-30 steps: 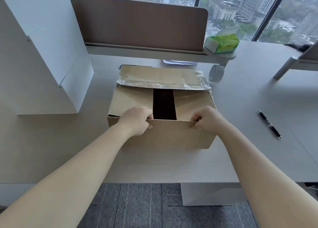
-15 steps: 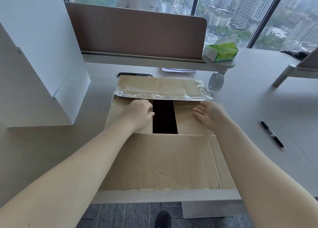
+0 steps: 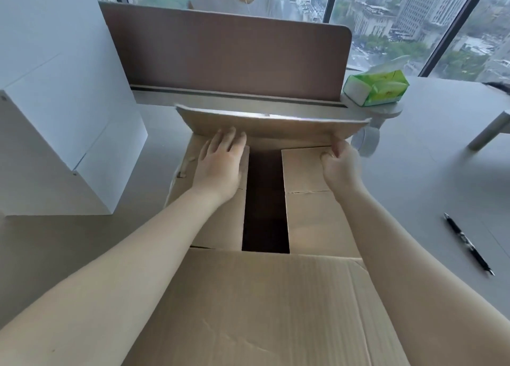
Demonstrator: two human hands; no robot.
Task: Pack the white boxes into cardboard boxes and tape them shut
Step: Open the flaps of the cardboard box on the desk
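A brown cardboard box sits on the desk in front of me, its two inner flaps folded in with a dark gap between them. The near flap hangs open toward me. The far flap stands raised. My left hand lies flat on the left inner flap, fingers reaching under the far flap. My right hand pinches the far flap's right lower edge. A large white box stands on the desk to the left.
A roll of clear tape stands behind the box's right corner. A green tissue pack rests on the divider shelf. A black pen lies at right. A brown divider panel lines the back, with a person beyond it.
The near flap was let go and fell open toward me. Both hands moved to the far side, and the far flap has been lifted from flat to raised.
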